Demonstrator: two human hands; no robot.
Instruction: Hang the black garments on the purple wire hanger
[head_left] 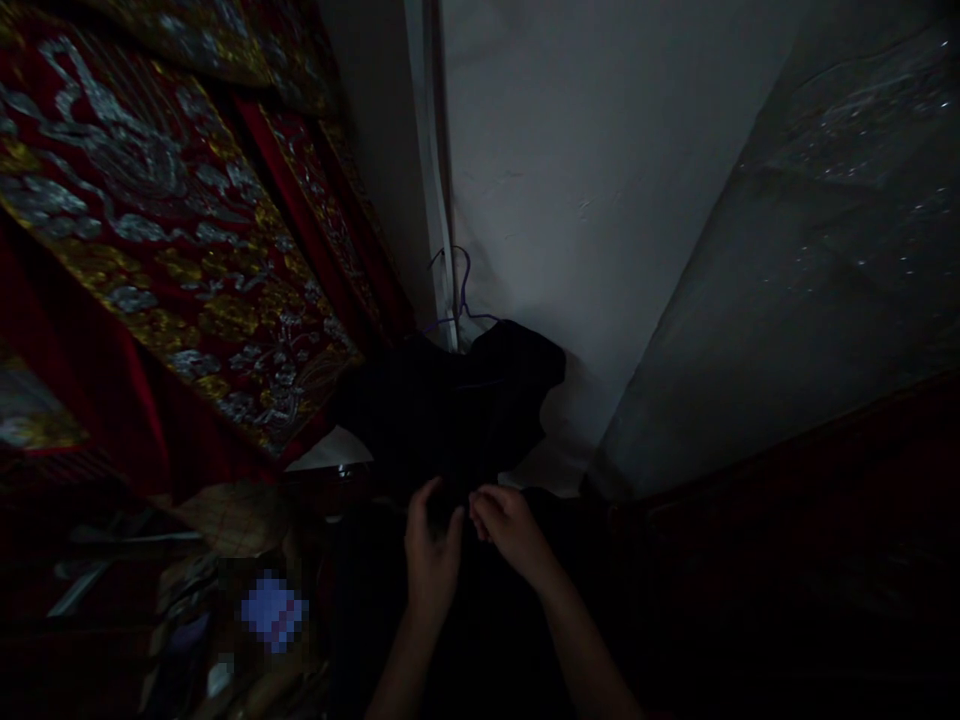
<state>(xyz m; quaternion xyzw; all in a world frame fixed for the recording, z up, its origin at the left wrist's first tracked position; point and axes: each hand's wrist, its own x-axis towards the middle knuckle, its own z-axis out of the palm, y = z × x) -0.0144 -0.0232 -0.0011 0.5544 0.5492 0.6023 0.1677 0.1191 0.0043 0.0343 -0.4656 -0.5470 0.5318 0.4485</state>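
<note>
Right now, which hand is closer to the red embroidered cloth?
Left. The left hand is right of the embroidered cloth and lower in view; the right hand is farther right, on the left hand's far side.

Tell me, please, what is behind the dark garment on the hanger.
Behind the dark garment, pale wall shows past its edges, and a light strip runs down to its neckline. Whatever the cloth covers cannot be seen.
</note>
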